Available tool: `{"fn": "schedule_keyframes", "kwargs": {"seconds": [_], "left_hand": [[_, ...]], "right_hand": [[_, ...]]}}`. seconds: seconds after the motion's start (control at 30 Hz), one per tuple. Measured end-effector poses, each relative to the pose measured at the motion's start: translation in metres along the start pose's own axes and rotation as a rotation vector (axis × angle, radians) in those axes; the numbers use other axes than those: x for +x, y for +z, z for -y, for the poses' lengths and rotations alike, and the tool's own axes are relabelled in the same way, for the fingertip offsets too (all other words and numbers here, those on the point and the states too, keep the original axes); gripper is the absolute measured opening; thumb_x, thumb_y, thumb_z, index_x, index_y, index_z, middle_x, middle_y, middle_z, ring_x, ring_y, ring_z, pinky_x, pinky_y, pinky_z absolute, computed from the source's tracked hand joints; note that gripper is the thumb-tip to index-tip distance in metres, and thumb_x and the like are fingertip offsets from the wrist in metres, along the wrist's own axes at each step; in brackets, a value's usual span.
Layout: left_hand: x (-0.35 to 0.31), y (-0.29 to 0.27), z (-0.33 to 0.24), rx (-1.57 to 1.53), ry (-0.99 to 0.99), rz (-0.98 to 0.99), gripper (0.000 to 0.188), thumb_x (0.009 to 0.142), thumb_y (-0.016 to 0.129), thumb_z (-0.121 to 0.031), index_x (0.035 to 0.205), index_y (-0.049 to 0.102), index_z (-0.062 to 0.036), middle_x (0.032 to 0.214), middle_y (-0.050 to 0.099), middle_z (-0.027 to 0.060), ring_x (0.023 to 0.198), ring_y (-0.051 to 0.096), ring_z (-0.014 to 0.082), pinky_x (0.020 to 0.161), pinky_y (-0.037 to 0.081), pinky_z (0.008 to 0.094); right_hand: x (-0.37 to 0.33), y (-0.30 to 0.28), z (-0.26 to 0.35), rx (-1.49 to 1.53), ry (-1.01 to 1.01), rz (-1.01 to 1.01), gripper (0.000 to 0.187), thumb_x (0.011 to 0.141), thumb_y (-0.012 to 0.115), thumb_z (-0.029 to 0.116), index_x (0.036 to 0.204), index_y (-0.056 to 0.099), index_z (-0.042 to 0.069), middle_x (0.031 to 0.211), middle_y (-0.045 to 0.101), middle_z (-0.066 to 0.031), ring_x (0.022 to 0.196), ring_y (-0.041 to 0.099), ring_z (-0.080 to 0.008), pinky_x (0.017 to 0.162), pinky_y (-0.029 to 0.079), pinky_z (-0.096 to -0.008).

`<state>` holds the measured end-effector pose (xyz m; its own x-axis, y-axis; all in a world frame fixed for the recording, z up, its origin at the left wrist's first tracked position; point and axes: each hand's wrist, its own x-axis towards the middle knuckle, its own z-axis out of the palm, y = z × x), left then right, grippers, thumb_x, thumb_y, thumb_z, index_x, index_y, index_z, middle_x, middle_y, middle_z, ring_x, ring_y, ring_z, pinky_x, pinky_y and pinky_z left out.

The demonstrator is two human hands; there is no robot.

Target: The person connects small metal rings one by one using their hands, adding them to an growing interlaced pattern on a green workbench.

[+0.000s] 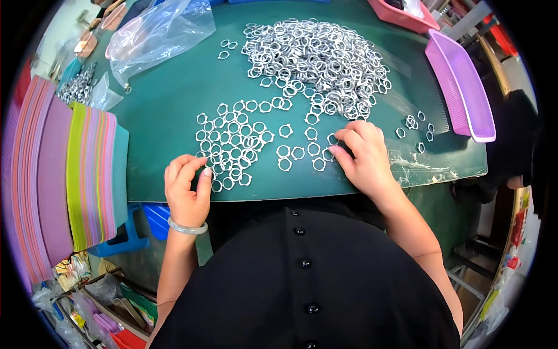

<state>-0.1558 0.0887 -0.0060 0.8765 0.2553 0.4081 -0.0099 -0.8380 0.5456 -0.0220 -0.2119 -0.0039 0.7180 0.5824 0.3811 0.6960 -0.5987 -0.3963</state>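
Note:
Thin silvery metal rings with small tabs lie on a green tabletop. A loose cluster of rings (232,139) is spread in a single layer at the middle left, some overlapping. My left hand (187,183) rests at its left edge, fingers bent, a gap between thumb and index finger; nothing shows in it. Farther right, the thumb and index finger of my right hand (366,154) close on a metal ring (332,139), partly hidden by the fingertips. Several separate rings (284,151) lie between the hands. Beyond them rises a big heap of rings (314,64).
Stacked plastic baskets (93,174) stand at the left table edge. A purple basket (462,87) sits at the right, near a few stray rings (411,122). A clear plastic bag (163,38) lies far left; a pink tray (404,14) is far right.

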Motion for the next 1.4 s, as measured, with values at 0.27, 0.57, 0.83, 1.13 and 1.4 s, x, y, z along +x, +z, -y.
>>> {"fn": "schedule_keyframes", "kwargs": {"seconds": [0.27, 0.57, 0.83, 1.13, 1.4], "left_hand": [[-0.005, -0.003, 0.001, 0.076, 0.176, 0.136, 0.027, 0.074, 0.072, -0.013, 0.1, 0.07, -0.0075, 0.115, 0.058, 0.0141, 0.109, 0.053, 0.0334, 0.094, 0.037, 0.0419], [-0.001, -0.004, 0.0, 0.079, 0.161, 0.192, 0.036, 0.077, 0.068, -0.014, 0.112, 0.066, -0.0059, 0.124, 0.057, 0.0144, 0.119, 0.049, 0.0358, 0.1, 0.034, 0.0435], [0.0, 0.006, 0.003, 0.098, 0.207, 0.239, 0.046, 0.08, 0.069, -0.026, 0.121, 0.061, -0.0061, 0.132, 0.051, 0.016, 0.125, 0.044, 0.0369, 0.103, 0.029, 0.0473], [0.013, 0.017, -0.007, 0.23, 0.152, 0.462, 0.072, 0.086, 0.061, -0.045, 0.144, 0.038, -0.008, 0.151, 0.027, 0.0212, 0.139, 0.026, 0.0415, 0.11, 0.014, 0.06], [0.019, 0.019, -0.011, 0.213, 0.221, 0.456, 0.075, 0.085, 0.059, -0.052, 0.143, 0.039, -0.0072, 0.149, 0.03, 0.0208, 0.138, 0.028, 0.0408, 0.11, 0.014, 0.0614]], "right_hand": [[-0.015, 0.002, 0.027, -0.04, -0.121, 0.305, 0.064, 0.076, 0.075, 0.03, 0.128, 0.051, 0.002, 0.139, 0.043, -0.0198, 0.133, 0.037, -0.038, 0.11, 0.031, -0.0501], [0.001, 0.003, 0.047, -0.11, -0.162, 0.48, 0.078, 0.079, 0.069, 0.044, 0.139, 0.041, 0.003, 0.151, 0.029, -0.0187, 0.14, 0.027, -0.0365, 0.113, 0.023, -0.0522], [0.023, 0.019, 0.052, -0.079, -0.219, 0.55, 0.082, 0.082, 0.064, 0.051, 0.143, 0.035, 0.004, 0.153, 0.025, -0.0178, 0.144, 0.019, -0.0359, 0.115, 0.017, -0.052], [0.046, 0.046, 0.052, -0.004, -0.326, 0.535, 0.081, 0.085, 0.063, 0.048, 0.143, 0.033, 0.0, 0.153, 0.025, -0.0196, 0.144, 0.017, -0.0359, 0.116, 0.015, -0.0504], [0.058, 0.05, 0.046, -0.051, -0.224, 0.444, 0.078, 0.087, 0.061, 0.047, 0.142, 0.035, 0.0, 0.152, 0.026, -0.0217, 0.144, 0.018, -0.0377, 0.116, 0.016, -0.0491]]}}
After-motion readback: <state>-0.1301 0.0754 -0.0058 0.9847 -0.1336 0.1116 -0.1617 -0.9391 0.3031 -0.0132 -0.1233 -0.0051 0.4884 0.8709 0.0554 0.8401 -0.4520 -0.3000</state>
